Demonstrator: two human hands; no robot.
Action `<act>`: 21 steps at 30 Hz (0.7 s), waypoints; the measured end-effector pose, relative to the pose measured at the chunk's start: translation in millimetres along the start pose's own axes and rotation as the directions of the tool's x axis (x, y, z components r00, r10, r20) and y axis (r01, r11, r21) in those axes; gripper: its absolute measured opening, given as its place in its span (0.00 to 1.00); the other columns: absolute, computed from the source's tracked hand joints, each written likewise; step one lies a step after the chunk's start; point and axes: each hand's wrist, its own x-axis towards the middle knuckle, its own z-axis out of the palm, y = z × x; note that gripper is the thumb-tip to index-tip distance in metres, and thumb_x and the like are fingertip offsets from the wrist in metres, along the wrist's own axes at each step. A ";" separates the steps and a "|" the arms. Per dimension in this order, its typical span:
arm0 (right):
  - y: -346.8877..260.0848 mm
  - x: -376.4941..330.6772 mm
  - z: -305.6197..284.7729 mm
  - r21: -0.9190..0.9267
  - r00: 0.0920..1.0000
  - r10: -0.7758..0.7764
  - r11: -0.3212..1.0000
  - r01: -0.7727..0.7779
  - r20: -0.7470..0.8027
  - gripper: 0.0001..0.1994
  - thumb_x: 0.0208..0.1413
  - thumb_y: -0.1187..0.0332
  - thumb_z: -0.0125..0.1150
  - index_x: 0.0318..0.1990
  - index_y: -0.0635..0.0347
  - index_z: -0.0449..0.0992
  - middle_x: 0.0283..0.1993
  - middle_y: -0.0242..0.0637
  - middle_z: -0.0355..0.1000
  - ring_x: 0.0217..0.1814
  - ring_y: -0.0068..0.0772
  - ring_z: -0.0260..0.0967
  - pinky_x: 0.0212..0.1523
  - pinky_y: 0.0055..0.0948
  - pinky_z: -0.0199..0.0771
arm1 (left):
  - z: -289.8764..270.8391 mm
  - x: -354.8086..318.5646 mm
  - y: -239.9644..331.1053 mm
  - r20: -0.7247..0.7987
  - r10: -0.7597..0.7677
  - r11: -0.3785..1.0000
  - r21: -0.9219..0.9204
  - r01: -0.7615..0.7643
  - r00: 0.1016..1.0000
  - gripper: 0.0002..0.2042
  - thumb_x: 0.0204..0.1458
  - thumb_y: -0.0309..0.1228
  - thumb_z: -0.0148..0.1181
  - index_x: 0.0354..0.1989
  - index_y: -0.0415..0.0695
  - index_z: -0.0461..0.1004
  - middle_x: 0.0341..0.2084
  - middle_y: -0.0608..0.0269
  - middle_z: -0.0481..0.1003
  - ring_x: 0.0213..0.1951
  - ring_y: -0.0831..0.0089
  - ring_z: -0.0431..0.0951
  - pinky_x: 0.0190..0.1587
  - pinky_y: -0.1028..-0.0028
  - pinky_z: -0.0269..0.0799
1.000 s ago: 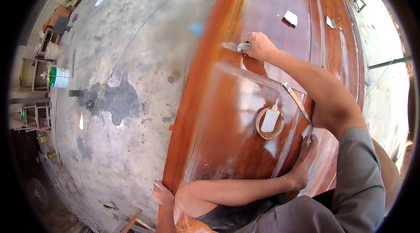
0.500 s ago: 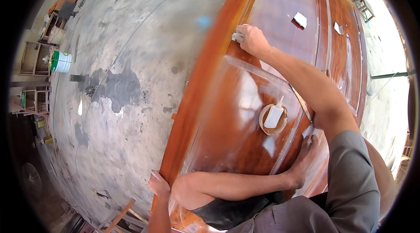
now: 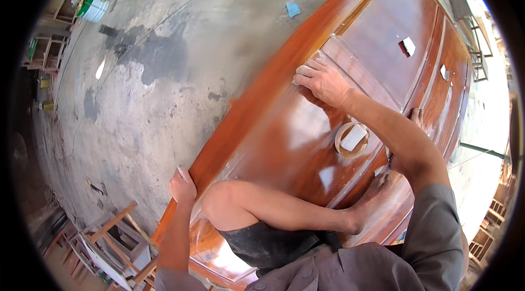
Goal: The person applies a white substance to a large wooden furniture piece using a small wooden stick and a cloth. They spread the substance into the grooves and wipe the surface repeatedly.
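Right hand [image 3: 322, 80] pressed flat, fingers together, on the glossy wooden door [image 3: 273, 132], whose long axis runs away from me. Left hand [image 3: 182, 184] clamped on its near edge.

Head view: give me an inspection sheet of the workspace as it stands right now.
Surface: glossy reddish-brown wooden door panel lying flat, with pale dusty patches.
Job's things: right hand pressed palm-down on the panel; whether it covers a pad or cloth cannot be told. Round tin with a pale block in it sits on the panel.
Clutter: small white pieces on the far panel; blue scrap on the floor.
Hands: left hand grips the panel's edge; a bare leg rests across the panel.
Cables: nothing seen.
Surroundings: stained concrete floor, green-and-white bucket, wooden frames at lower left.
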 end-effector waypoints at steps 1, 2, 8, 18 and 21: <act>-0.3 2.7 0.0 0.002 1.000 -0.009 1.000 0.009 0.028 0.09 0.52 0.72 0.60 0.41 0.52 0.75 0.42 0.30 0.70 0.52 0.35 0.70 0.56 0.34 0.72 | -1.6 0.1 0.8 -0.001 -0.004 1.000 0.014 0.004 1.000 0.23 0.69 0.42 0.43 0.33 0.37 0.80 0.28 0.34 0.79 0.35 0.33 0.79 0.41 0.42 0.73; 6.0 3.8 -4.5 0.005 0.998 -0.019 1.000 0.019 0.056 0.09 0.52 0.72 0.60 0.41 0.52 0.75 0.42 0.31 0.70 0.51 0.35 0.71 0.55 0.34 0.73 | -3.3 -0.1 1.9 -0.001 -0.007 1.000 0.029 0.007 1.000 0.23 0.69 0.42 0.43 0.33 0.37 0.80 0.29 0.35 0.79 0.35 0.34 0.79 0.41 0.42 0.73; -34.3 15.2 9.5 0.052 0.998 -0.012 0.999 0.009 0.068 0.09 0.51 0.71 0.60 0.41 0.52 0.78 0.40 0.32 0.71 0.50 0.37 0.72 0.52 0.35 0.74 | 0.9 5.7 0.2 0.039 -0.024 0.998 0.060 0.021 0.999 0.22 0.68 0.43 0.45 0.34 0.39 0.80 0.28 0.37 0.80 0.35 0.35 0.80 0.43 0.42 0.74; -102.1 45.4 19.5 0.222 0.993 -0.093 0.972 0.075 0.076 0.08 0.48 0.70 0.60 0.37 0.52 0.78 0.39 0.31 0.71 0.47 0.36 0.71 0.52 0.36 0.74 | -0.8 1.2 -6.3 0.035 -0.055 0.997 0.052 0.053 0.998 0.22 0.68 0.44 0.46 0.33 0.41 0.81 0.28 0.40 0.81 0.35 0.37 0.81 0.45 0.43 0.75; -175.4 51.6 36.4 0.373 0.990 -0.139 0.917 0.141 -0.030 0.08 0.47 0.70 0.61 0.36 0.51 0.79 0.38 0.31 0.72 0.47 0.36 0.72 0.50 0.37 0.73 | -6.5 4.8 4.6 0.073 -0.053 0.999 0.008 0.053 0.996 0.22 0.68 0.45 0.46 0.35 0.40 0.80 0.32 0.36 0.80 0.38 0.35 0.80 0.44 0.43 0.74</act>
